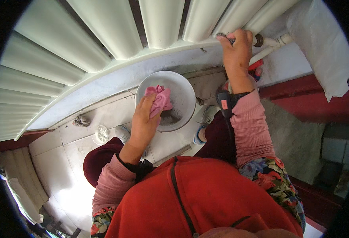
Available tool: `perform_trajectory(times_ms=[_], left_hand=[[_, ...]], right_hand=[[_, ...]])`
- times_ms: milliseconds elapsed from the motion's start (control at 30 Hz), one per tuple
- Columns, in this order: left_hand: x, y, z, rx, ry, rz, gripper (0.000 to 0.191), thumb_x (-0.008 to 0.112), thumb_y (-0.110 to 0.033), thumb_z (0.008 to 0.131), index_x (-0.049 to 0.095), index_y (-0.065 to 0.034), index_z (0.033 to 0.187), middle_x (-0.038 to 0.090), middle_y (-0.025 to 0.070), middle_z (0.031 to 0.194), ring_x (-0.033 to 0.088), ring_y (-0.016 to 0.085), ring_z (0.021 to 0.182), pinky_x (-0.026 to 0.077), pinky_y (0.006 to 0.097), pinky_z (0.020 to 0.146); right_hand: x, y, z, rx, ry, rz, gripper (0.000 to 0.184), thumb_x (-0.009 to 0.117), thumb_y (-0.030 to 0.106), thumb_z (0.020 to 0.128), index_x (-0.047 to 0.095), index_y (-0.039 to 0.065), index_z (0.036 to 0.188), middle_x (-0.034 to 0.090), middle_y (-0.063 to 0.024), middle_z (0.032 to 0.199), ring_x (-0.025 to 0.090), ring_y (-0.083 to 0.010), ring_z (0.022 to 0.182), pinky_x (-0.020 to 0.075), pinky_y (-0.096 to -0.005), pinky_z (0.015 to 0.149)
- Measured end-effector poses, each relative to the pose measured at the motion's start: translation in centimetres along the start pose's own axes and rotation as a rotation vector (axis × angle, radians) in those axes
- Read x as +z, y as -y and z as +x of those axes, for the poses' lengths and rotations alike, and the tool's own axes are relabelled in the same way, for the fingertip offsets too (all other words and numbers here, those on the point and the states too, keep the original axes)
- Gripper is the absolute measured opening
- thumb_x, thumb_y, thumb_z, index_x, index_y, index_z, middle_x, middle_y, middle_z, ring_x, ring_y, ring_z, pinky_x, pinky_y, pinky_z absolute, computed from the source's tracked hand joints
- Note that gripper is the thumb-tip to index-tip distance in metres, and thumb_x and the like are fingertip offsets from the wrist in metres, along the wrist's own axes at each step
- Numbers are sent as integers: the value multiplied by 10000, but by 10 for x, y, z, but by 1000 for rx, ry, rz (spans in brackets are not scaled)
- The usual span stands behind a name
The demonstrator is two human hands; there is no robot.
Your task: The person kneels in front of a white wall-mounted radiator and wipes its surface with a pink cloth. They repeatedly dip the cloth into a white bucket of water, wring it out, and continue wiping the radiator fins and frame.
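A crumpled pink cloth (161,102) is gripped in my left hand (144,119), over a white basin (190,102). Murky grey water (174,114) shows in the bottom of the basin. My right hand (237,55) pinches a dark, curly scouring pad, likely steel wool (221,35), against the lower end of a column of the cream radiator (162,23). Part of the pad is hidden behind my fingers. The radiator's lower rail (132,61) runs in a curve across the upper view.
A pipe (277,41) joins the radiator at right, beside a hanging pale plastic sheet (317,50). On the tiled floor (48,159) lie a grey rag (81,120) and a small clear dish of white material (101,134). A container (255,83) sits partly hidden below my right forearm.
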State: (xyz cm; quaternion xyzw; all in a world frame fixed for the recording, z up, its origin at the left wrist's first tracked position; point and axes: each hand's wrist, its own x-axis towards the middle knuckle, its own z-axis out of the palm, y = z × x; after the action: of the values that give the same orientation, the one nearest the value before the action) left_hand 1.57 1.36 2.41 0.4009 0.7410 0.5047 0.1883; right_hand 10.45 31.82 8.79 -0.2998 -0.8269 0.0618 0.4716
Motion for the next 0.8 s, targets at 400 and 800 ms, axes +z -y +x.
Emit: perform_trajectory(times_ms=[400, 800], left_hand=[[4, -9, 3, 104, -24, 15, 404, 661, 6, 847, 571, 10, 1240, 622, 215, 1185, 603, 411, 1098, 485, 407, 943], [7, -2, 3, 176, -76, 136, 435, 689, -11, 798, 578, -26, 1219, 622, 209, 1123, 582, 449, 1024, 477, 480, 859]], right_hand=[[-2, -1, 1, -274, -91, -153, 201, 707, 44, 791, 669, 126, 970, 582, -54, 1057, 560, -318, 1004, 492, -433, 857], [3, 2, -12, -103, 8, -185, 177, 748, 111, 817, 624, 65, 936, 571, -119, 1077, 564, -360, 1031, 480, -444, 892]])
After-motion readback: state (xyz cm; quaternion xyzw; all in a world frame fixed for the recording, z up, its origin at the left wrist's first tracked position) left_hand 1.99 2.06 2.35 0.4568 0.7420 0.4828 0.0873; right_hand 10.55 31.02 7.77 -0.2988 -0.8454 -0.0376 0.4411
